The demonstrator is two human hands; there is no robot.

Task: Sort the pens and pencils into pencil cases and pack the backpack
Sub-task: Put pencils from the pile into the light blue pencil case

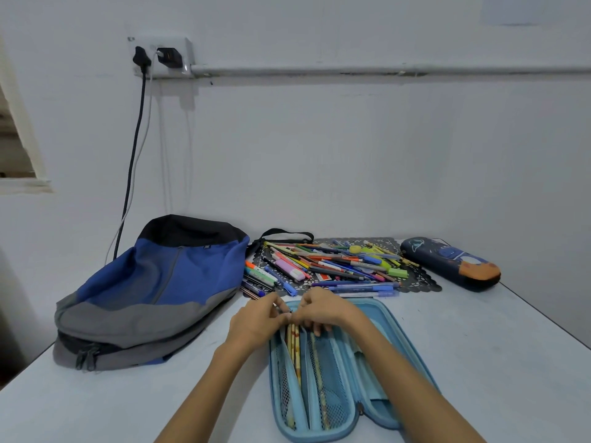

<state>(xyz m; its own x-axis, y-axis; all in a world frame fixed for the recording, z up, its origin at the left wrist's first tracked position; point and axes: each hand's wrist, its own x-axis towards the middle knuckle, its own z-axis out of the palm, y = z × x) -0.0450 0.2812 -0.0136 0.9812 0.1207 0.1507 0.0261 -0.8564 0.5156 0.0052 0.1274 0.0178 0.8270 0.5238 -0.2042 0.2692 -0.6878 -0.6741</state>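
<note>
Blue case (329, 378) open w/ pencils (295, 350); pen pile (332, 266) behind; navy case (451, 262) rt; backpack (153, 289) left.

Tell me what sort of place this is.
Likely a plain study or work corner indoors, perhaps at home: a white table against a bare wall, a wall socket with plugs and an exposed pipe, and a backpack beside a heap of pens.

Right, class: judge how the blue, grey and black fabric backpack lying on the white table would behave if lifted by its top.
Probably floppy: the backpack lies slumped and creased, so it should sag and fold. It looks flattened, so likely near empty and light. Pushed, its cloth would probably bunch rather than slide cleanly on the white table.
</note>
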